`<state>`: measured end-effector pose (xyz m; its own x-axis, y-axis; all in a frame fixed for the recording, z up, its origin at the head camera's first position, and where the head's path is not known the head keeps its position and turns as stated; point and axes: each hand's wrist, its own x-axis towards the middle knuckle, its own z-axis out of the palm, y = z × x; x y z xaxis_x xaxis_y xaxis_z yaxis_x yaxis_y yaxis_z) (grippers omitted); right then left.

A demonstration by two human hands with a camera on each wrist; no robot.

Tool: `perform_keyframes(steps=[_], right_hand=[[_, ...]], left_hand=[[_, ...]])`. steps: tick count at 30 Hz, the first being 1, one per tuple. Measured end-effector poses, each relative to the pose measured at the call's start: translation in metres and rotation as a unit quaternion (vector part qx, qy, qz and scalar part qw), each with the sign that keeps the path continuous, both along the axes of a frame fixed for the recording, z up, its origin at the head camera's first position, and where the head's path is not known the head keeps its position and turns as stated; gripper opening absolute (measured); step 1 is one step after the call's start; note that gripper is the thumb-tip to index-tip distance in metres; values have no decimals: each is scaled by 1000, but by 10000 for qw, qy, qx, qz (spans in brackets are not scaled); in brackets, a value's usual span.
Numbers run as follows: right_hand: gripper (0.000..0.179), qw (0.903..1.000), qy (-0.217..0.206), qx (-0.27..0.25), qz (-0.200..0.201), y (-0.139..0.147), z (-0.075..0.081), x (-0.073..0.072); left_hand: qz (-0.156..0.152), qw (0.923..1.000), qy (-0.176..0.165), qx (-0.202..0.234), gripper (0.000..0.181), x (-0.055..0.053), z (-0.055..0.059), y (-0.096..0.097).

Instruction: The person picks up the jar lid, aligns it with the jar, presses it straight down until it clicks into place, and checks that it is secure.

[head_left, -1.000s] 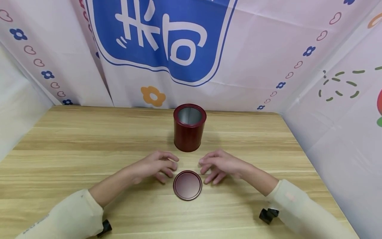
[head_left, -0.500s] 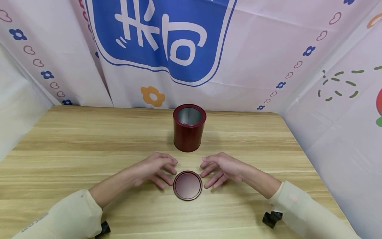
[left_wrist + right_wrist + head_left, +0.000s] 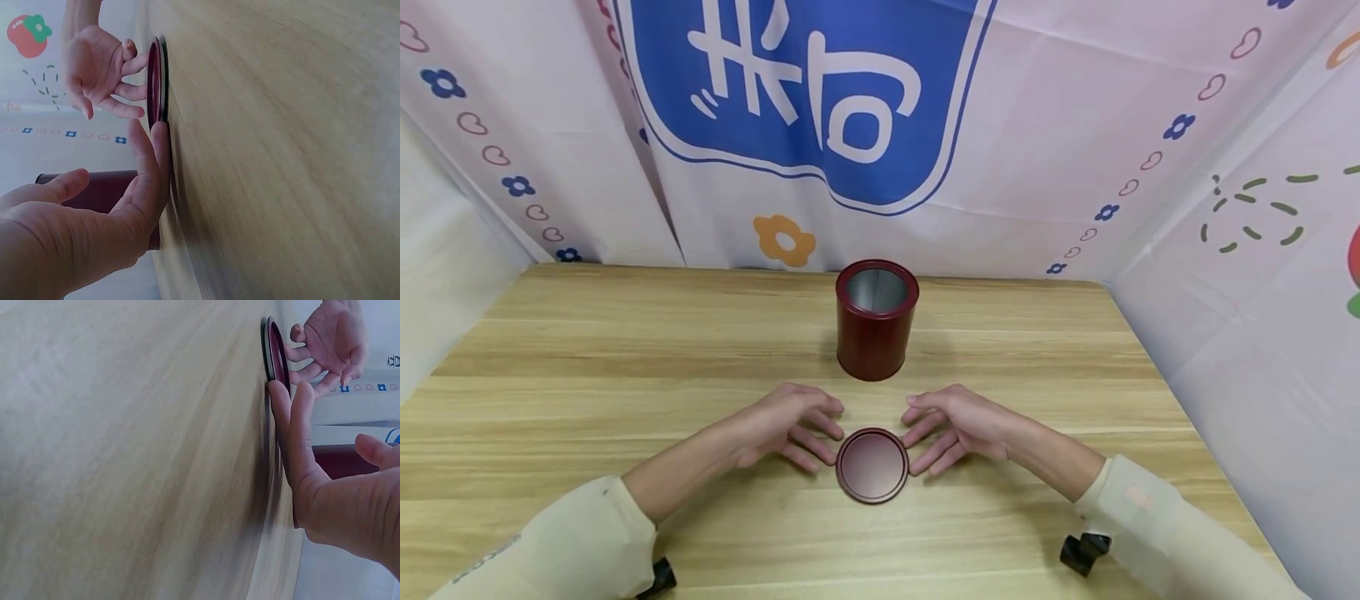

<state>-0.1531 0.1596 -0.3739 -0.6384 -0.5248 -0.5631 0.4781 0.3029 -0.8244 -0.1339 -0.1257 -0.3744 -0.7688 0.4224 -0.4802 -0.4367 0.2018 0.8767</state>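
A round dark red lid (image 3: 872, 467) lies flat on the wooden table, its raised rim facing up. On its left side my left hand (image 3: 790, 427) has loosely spread fingers, the fingertips right at the rim. My right hand (image 3: 958, 427) mirrors it on the other side, fingertips also at the rim. Both wrist views show the lid (image 3: 156, 84) edge-on between the two sets of fingers, with neither hand curled round it. Behind the hands stands a dark red cylindrical tin (image 3: 876, 333), upright and uncovered, its silvery inside showing.
The wooden tabletop (image 3: 587, 350) runs back to a white printed cloth (image 3: 1000, 167) with a blue emblem. Another printed cloth (image 3: 1262, 333) hangs along the right side. Black wrist devices (image 3: 1084, 552) sit below the pale sleeves.
Both hands have lowered slightly and their fingers have straightened, coming in closer to the lid's rim from either side. The lid and the tin stay where they were.
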Motion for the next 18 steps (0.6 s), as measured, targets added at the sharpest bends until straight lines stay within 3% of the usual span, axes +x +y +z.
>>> perform_keyframes(steps=[18], right_hand=[[55, 10000, 35, -25, -69, 0, 0, 1]], left_hand=[[56, 9998, -134, 136, 46, -2, 0, -1]])
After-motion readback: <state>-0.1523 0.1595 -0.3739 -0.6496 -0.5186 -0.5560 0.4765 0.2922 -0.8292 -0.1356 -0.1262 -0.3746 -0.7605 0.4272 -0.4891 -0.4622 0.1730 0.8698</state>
